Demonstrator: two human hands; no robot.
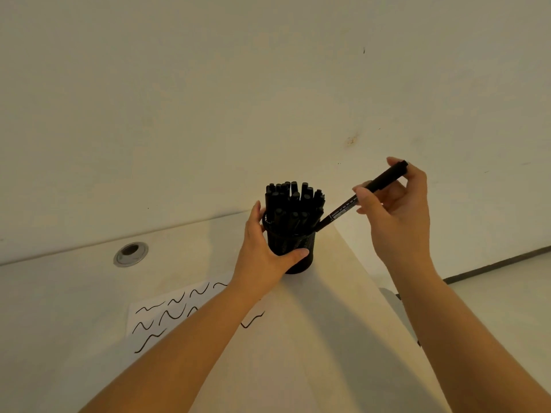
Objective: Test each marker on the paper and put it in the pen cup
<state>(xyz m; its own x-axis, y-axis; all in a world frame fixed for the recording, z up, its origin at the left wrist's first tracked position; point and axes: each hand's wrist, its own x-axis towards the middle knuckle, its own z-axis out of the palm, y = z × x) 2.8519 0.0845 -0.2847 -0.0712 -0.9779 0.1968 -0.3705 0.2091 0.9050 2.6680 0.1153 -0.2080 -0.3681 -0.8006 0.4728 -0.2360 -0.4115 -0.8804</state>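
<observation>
A black mesh pen cup stands near the desk's far right corner, packed with several black markers. My left hand grips the cup's left side, thumb across its front. My right hand pinches one black marker near its upper end; the marker slants down to the left and its lower tip meets the cup's right rim. A white paper with several black wavy test strokes lies on the desk at lower left, partly hidden by my left forearm.
The white desk has a round metal cable grommet at the back left. A plain wall rises right behind the cup. The desk's right edge runs down past my right forearm, with floor and a dark skirting strip beyond.
</observation>
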